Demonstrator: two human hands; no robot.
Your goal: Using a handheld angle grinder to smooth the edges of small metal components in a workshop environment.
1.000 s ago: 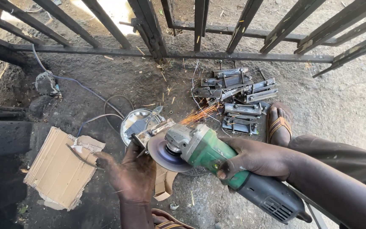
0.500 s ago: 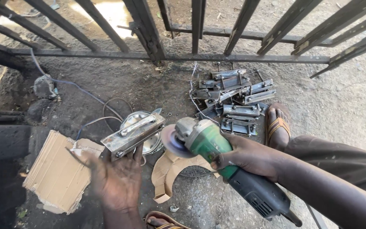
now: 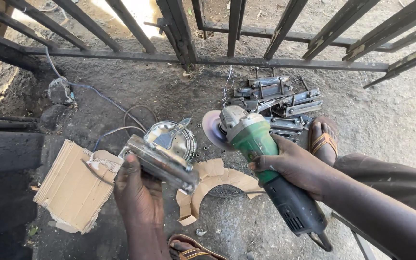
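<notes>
My left hand [image 3: 138,190] grips a long metal bracket [image 3: 162,163] and holds it lifted and tilted above the ground. A green angle grinder [image 3: 258,159] sits in my right hand [image 3: 292,163], its round disc [image 3: 213,130] turned to the left and held apart from the bracket. No sparks show. Beneath the bracket lies a round metal bowl [image 3: 179,137] with a trowel-like tool in it, and a curved piece of cardboard [image 3: 213,185].
A heap of similar metal brackets [image 3: 278,98] lies at the back beside my sandalled foot [image 3: 323,137]. Torn cardboard [image 3: 73,185] lies on the left. Wires [image 3: 97,94] run over the dirty concrete. A black iron gate [image 3: 179,33] crosses the top.
Sparks have stopped. My left hand has lifted the bracket off the ground and turned it, and the grinder has drawn back to the right, away from the metal.
</notes>
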